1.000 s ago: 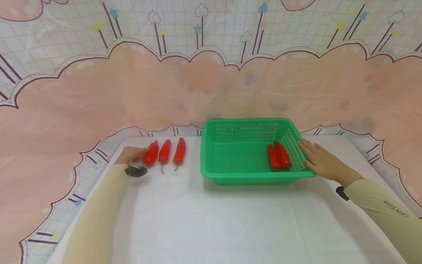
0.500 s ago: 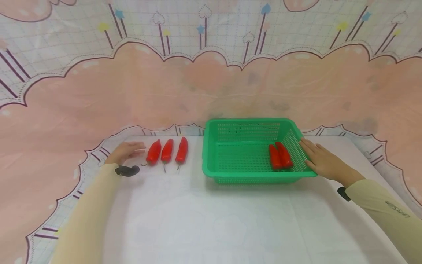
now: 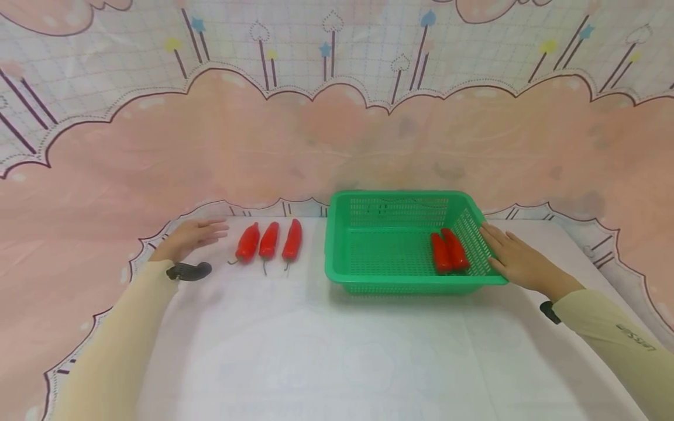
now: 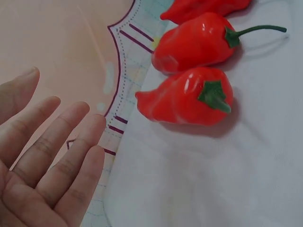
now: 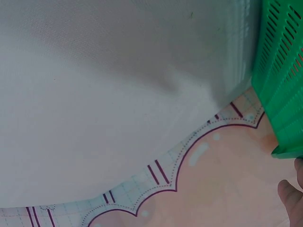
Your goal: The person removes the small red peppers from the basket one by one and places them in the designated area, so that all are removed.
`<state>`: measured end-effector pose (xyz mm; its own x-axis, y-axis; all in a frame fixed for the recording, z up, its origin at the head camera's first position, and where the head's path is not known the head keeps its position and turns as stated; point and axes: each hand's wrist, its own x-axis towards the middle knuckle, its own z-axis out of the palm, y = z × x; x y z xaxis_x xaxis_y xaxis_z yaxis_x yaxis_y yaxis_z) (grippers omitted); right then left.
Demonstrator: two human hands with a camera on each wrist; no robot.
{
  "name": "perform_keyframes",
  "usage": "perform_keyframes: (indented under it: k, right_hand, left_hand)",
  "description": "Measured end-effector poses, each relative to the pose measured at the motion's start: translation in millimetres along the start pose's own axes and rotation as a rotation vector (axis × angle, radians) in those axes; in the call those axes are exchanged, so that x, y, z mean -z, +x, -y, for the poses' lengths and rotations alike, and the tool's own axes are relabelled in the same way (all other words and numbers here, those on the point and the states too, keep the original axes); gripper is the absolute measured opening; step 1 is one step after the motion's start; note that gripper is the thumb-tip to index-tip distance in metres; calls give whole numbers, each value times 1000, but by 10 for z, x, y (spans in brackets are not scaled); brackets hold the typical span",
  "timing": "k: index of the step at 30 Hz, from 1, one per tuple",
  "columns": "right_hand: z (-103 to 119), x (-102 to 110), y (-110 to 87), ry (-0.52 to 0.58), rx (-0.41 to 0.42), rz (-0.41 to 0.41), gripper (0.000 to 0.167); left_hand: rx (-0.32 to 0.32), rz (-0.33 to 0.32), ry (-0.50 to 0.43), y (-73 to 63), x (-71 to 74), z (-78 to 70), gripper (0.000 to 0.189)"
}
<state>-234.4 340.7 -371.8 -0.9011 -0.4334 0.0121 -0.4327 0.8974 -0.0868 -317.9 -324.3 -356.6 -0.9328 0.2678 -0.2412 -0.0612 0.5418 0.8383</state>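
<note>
Three red chili peppers lie side by side at the table's left: the nearest pepper (image 3: 247, 242), a middle pepper (image 3: 269, 240) and a right pepper (image 3: 292, 241). Left of them is my left hand (image 3: 191, 238), fingers extended and holding nothing; the left wrist view shows a gap between these fingers (image 4: 75, 158) and the closest pepper (image 4: 182, 99). A green plastic basket (image 3: 411, 280) stands right of centre, with two red peppers (image 3: 441, 253) at its right end. My right hand (image 3: 521, 262) rests with straight fingers against the basket's right rim; the right wrist view shows only some fingertips (image 5: 289, 194).
A white tabletop (image 3: 337, 351) stretches in front of the basket and peppers. Behind it hangs a pink patterned cloth (image 3: 337, 146), which also borders the table's sides. Dark straps (image 3: 188, 271) circle both wrists.
My left hand has let go of the leftmost pepper and drawn away to the left, its fingers straightening. My right hand stays at the basket's rim. The whole head view has shifted slightly.
</note>
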Motion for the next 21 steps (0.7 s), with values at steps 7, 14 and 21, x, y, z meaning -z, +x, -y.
perform_keyframes:
  k: [7, 14, 21]
  right_hand:
    - [8, 6, -2, 3, -2, 4, 64]
    - [14, 12, -4, -3, 3, 0, 64]
    - [11, 1, -1, -11, 3, 1, 64]
  left_hand:
    - [-21, 13, 31, -53, 8, -120, 63]
    - [-20, -4, 46, -71, -67, -320, 64]
    - [-17, -2, 145, -80, -182, -538, 64]
